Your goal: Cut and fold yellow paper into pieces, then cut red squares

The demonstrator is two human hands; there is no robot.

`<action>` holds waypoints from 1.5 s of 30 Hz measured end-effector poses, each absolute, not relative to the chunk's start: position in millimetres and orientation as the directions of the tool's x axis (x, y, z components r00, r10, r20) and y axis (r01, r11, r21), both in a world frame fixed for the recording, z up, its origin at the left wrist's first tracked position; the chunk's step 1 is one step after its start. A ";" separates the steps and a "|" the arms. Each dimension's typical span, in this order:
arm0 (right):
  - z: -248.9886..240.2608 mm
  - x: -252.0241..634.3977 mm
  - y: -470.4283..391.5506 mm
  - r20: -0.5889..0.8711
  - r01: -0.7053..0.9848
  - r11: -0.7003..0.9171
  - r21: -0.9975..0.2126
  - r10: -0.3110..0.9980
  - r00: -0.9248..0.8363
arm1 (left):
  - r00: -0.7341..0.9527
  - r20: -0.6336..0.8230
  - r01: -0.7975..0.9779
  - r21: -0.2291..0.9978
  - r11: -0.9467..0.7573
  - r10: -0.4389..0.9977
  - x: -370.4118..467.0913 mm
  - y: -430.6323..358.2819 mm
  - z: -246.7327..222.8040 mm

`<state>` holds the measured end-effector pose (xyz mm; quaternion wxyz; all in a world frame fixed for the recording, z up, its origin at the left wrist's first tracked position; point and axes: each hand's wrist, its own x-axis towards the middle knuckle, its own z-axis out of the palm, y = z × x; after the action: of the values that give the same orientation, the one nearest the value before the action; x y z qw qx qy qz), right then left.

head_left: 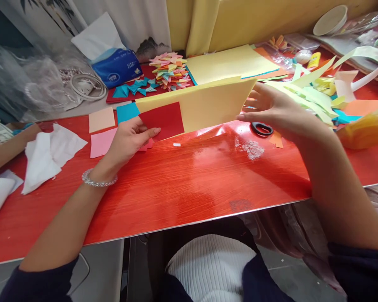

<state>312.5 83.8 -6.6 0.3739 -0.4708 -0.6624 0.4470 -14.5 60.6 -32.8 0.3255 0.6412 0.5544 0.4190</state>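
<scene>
My left hand (126, 140) pinches a red paper square (164, 121) together with a large pale yellow sheet (208, 105) behind it. The square lies flat against the sheet's left part, and the sheet is tilted up off the table. At the sheet's right end, my right hand (274, 107) has its thumb at the lower corner and its fingers by the side edge, partly hidden. Left of the sheet lie blue (127, 112), peach (101, 119) and pink (102, 143) paper squares. Black-handled scissors (261, 129) rest below my right hand, their blades hidden.
A red table (189, 180) bears a blue tissue pack (116, 67), a pile of folded colored paper pieces (170, 71), more yellow sheets (229, 63) and pale green strips (308, 94). White tissues (50, 155) lie at left. An orange plastic bag (365, 130) is at right.
</scene>
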 end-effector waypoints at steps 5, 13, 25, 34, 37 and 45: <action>-26.0 298.1 87.7 0.091 0.197 0.173 -0.965 0.926 -0.366 | 0.095 0.121 0.491 0.858 -0.152 0.988 -12.8 57.7 -35.8; -32.4 295.2 90.7 0.095 0.218 0.167 -0.962 0.948 -0.303 | 0.165 0.068 0.472 0.871 -0.140 0.984 -9.1 58.0 -34.8; -37.8 299.1 93.0 0.147 0.208 0.203 -0.957 0.955 -0.258 | 0.123 0.105 0.452 0.879 -0.150 0.987 -7.7 58.0 -34.4; -37.9 296.7 92.6 0.132 0.221 0.195 -0.955 0.953 -0.273 | 0.112 0.133 0.566 0.806 -0.173 0.985 -6.3 56.6 -36.1; -36.4 294.6 91.1 0.143 0.207 0.204 -0.957 0.951 -0.273 | 0.107 0.130 0.577 0.799 -0.168 0.986 -5.5 56.2 -36.6; -37.4 293.9 90.9 0.159 0.165 0.210 -0.964 0.947 -0.278 | 0.097 0.165 0.611 0.768 -0.190 0.981 -5.2 56.4 -40.5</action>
<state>293.9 90.9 -37.4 0.4236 -0.4261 -0.6525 0.4617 -5.2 56.4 -40.5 0.2686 0.6904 0.5768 0.3443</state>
